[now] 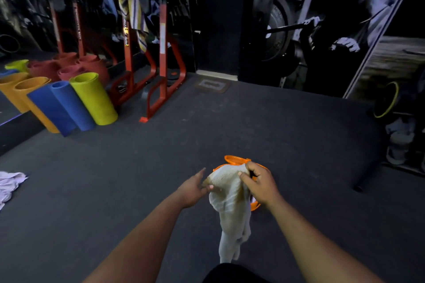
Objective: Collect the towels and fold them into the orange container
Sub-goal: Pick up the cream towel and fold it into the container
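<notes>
You stand on the dark gym floor [276,126] with the orange container [234,159] set just beyond your hands. The cream towel [230,202] hangs above it: your right hand [259,184] grips its top edge, your left hand [195,187] pinches the near corner. Folding seems underway; next, bring the corners together. Another towel [9,184] lies far left.

A: What are the hands doing?
B: The right hand [259,182] and left hand [195,187] pinch a stained white cloth towel [228,204], hanging above the orange plastic container [234,159].
A: Anything else?
B: A crumpled pale towel [10,182] lies far left on the dark floor [138,167].
</notes>
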`<action>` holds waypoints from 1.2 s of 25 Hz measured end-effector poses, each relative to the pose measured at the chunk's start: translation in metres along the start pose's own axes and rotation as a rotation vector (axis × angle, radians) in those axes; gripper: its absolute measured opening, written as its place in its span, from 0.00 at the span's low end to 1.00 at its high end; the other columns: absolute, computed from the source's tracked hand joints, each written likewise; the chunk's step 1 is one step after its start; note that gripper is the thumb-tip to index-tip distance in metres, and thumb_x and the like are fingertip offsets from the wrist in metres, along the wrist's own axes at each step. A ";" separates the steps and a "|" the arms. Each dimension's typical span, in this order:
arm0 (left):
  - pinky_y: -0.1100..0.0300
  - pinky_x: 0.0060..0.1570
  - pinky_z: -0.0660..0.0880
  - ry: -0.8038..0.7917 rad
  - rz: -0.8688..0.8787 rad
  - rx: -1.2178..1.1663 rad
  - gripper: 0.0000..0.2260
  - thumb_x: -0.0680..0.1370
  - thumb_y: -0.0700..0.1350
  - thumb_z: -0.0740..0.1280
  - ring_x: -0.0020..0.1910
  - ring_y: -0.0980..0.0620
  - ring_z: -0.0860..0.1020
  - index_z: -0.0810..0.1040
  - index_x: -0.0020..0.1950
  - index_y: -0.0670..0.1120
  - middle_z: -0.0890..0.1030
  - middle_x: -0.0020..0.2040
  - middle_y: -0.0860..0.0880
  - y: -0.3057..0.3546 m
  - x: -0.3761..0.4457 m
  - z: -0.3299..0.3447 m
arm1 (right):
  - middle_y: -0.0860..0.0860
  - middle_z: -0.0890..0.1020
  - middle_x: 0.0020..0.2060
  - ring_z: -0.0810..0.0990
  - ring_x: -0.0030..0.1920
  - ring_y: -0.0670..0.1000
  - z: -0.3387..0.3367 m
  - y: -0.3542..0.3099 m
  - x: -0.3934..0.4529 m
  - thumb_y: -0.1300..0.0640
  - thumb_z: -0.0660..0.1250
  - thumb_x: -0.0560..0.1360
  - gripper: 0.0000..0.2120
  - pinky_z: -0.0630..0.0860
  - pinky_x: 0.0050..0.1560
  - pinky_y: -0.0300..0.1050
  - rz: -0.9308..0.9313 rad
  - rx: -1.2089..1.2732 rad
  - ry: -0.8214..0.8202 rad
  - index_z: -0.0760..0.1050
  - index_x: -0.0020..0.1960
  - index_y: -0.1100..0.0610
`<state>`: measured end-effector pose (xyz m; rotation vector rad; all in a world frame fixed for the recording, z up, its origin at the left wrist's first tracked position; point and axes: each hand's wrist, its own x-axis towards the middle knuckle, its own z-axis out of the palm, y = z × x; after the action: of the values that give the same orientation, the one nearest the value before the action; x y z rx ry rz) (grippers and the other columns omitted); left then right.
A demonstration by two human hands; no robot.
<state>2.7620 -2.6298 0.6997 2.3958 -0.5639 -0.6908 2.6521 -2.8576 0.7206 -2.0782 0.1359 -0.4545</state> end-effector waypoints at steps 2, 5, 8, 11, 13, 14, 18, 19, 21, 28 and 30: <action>0.63 0.46 0.73 -0.023 0.049 0.080 0.12 0.80 0.51 0.70 0.53 0.51 0.78 0.78 0.60 0.47 0.81 0.53 0.50 0.005 0.031 -0.011 | 0.44 0.65 0.29 0.65 0.32 0.43 -0.002 -0.002 0.016 0.55 0.68 0.73 0.15 0.63 0.35 0.41 0.026 -0.018 0.039 0.64 0.35 0.57; 0.62 0.33 0.66 -0.023 0.145 0.007 0.11 0.81 0.47 0.68 0.39 0.52 0.71 0.72 0.39 0.48 0.73 0.36 0.53 0.010 0.067 -0.028 | 0.43 0.65 0.30 0.65 0.32 0.41 -0.005 0.007 0.030 0.56 0.69 0.74 0.15 0.63 0.34 0.39 0.094 -0.092 0.102 0.63 0.36 0.53; 0.58 0.40 0.71 -0.034 0.246 -0.268 0.10 0.82 0.48 0.66 0.41 0.53 0.75 0.78 0.47 0.43 0.78 0.42 0.49 0.010 0.096 -0.057 | 0.43 0.66 0.29 0.64 0.32 0.41 -0.004 0.023 0.030 0.53 0.70 0.70 0.16 0.63 0.33 0.44 0.237 -0.195 0.148 0.62 0.35 0.48; 0.57 0.43 0.74 -0.169 0.344 -0.342 0.08 0.83 0.47 0.67 0.42 0.56 0.77 0.81 0.51 0.43 0.81 0.44 0.51 0.023 0.112 -0.080 | 0.43 0.71 0.32 0.67 0.32 0.41 0.011 0.033 0.020 0.53 0.72 0.65 0.14 0.67 0.35 0.45 0.398 -0.230 0.085 0.66 0.39 0.47; 0.58 0.44 0.75 -0.292 0.418 -0.327 0.07 0.81 0.46 0.70 0.42 0.58 0.78 0.83 0.51 0.43 0.83 0.45 0.51 0.041 0.116 -0.088 | 0.41 0.77 0.44 0.74 0.40 0.39 0.025 0.024 0.026 0.57 0.76 0.66 0.19 0.73 0.43 0.41 0.382 -0.234 0.100 0.71 0.49 0.43; 0.59 0.45 0.76 -0.372 0.455 -0.329 0.07 0.80 0.46 0.71 0.43 0.58 0.79 0.84 0.52 0.42 0.84 0.45 0.51 0.048 0.118 -0.092 | 0.40 0.77 0.53 0.76 0.49 0.37 0.032 0.018 0.035 0.57 0.77 0.67 0.24 0.74 0.50 0.36 0.340 -0.236 0.121 0.73 0.58 0.43; 0.62 0.49 0.78 -0.497 0.572 -0.293 0.07 0.79 0.43 0.73 0.46 0.58 0.82 0.86 0.53 0.41 0.87 0.48 0.49 0.069 0.122 -0.116 | 0.47 0.82 0.47 0.79 0.47 0.40 0.056 -0.016 0.073 0.57 0.73 0.71 0.07 0.74 0.50 0.42 0.192 -0.271 0.036 0.82 0.48 0.51; 0.62 0.48 0.79 -0.468 0.582 -0.299 0.06 0.79 0.43 0.73 0.46 0.57 0.83 0.86 0.53 0.41 0.87 0.48 0.48 0.071 0.123 -0.125 | 0.46 0.80 0.40 0.77 0.41 0.41 0.057 -0.024 0.078 0.57 0.73 0.72 0.06 0.72 0.44 0.43 0.208 -0.274 0.038 0.78 0.40 0.48; 0.60 0.48 0.79 -0.350 0.582 -0.290 0.06 0.79 0.43 0.73 0.45 0.56 0.83 0.87 0.52 0.42 0.87 0.47 0.48 0.070 0.128 -0.143 | 0.43 0.72 0.35 0.72 0.37 0.40 0.054 -0.027 0.083 0.56 0.76 0.74 0.18 0.67 0.39 0.38 0.216 -0.277 0.016 0.70 0.32 0.45; 0.60 0.43 0.77 0.376 0.243 -0.480 0.05 0.77 0.47 0.75 0.40 0.56 0.81 0.87 0.48 0.47 0.85 0.41 0.52 -0.002 0.168 -0.197 | 0.43 0.68 0.28 0.68 0.32 0.45 0.023 0.008 0.036 0.50 0.76 0.75 0.21 0.64 0.36 0.46 0.495 -0.245 0.079 0.67 0.30 0.49; 0.58 0.39 0.75 0.389 0.183 -0.436 0.07 0.76 0.50 0.75 0.38 0.53 0.81 0.86 0.46 0.46 0.85 0.37 0.51 -0.019 0.169 -0.185 | 0.43 0.68 0.26 0.67 0.29 0.44 0.015 0.011 0.036 0.46 0.75 0.75 0.23 0.65 0.33 0.48 0.523 -0.285 0.158 0.66 0.29 0.48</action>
<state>3.0063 -2.6295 0.7599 1.9667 -0.4085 -0.2247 2.6923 -2.8610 0.7137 -2.1704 0.8572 -0.2853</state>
